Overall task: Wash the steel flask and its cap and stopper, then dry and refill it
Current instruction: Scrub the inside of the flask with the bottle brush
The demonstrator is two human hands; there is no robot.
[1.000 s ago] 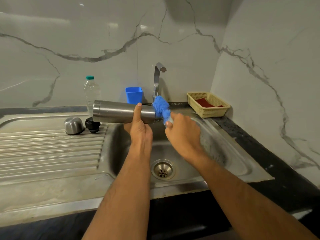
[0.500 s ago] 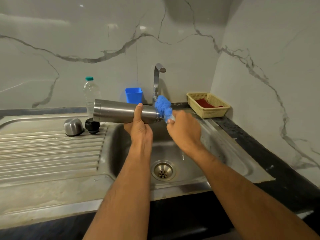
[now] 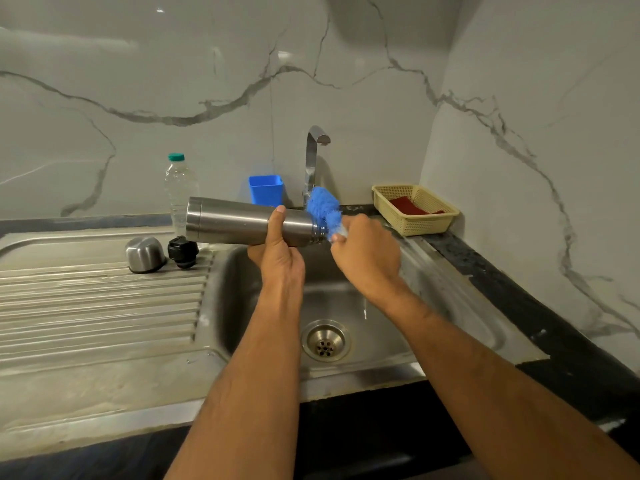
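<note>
The steel flask (image 3: 235, 221) lies sideways over the sink (image 3: 460, 306), its open mouth pointing right. My left hand (image 3: 278, 252) grips it near the neck, thumb on top. A blue fluffy bottle brush (image 3: 323, 209) sits at the flask's mouth, and my right hand (image 3: 367, 252) grips its handle, which is mostly hidden. On the drainboard (image 3: 97, 306) to the left stand the steel cap (image 3: 144, 254) and the black stopper (image 3: 183, 251).
A tap (image 3: 313, 157) rises behind the basin. A blue plastic cup (image 3: 266, 189) and a clear water bottle (image 3: 180, 188) stand at the back wall. A yellow basket (image 3: 415, 211) with a red cloth sits right of the sink. The drain (image 3: 325, 340) lies below my hands.
My right hand has moved the blue brush left and up towards the flask's mouth. The flask has stayed almost still in my left hand.
</note>
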